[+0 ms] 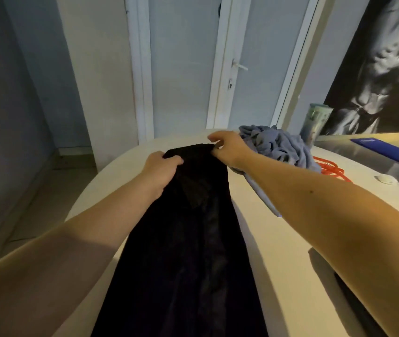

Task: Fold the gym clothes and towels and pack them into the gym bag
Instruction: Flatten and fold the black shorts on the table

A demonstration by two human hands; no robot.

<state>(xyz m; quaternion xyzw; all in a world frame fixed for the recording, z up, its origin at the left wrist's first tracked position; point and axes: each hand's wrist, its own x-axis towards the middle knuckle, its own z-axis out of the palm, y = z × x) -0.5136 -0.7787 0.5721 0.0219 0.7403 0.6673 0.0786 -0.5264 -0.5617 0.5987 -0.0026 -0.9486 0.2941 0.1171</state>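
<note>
The left grip (160, 171), a bare hand, is curled round the far left corner of a black garment (188, 239), thumb on top of the cloth and fingers wrapped under its edge. The right grip (227, 148), also bare, pinches the far right corner of the same garment between thumb and fingertips, and the forefinger is lifted above the cloth. Both forearms reach forward from the near edge of the view, one on each side of the garment.

The black garment lies as a long, narrow strip along the white counter (278, 239). It runs from the two grips at its far end towards the person, where it widens and leaves the bottom of the view. Its surface shows soft creases; what kind of garment it is cannot be told.

Just beside the right grip, further right on the counter, a crumpled grey-blue cloth (278, 144) sits in a heap, with one edge trailing under the right forearm. An orange cord (329, 170) lies just beyond that heap. Behind the heap stands a greenish tumbler (315, 122). A flat blue item (387, 152) rests on a raised ledge at the right.

A white door (181, 69) with a lever handle (239, 66) stands beyond the counter, and a dark poster (383, 69) covers the right wall.
</note>
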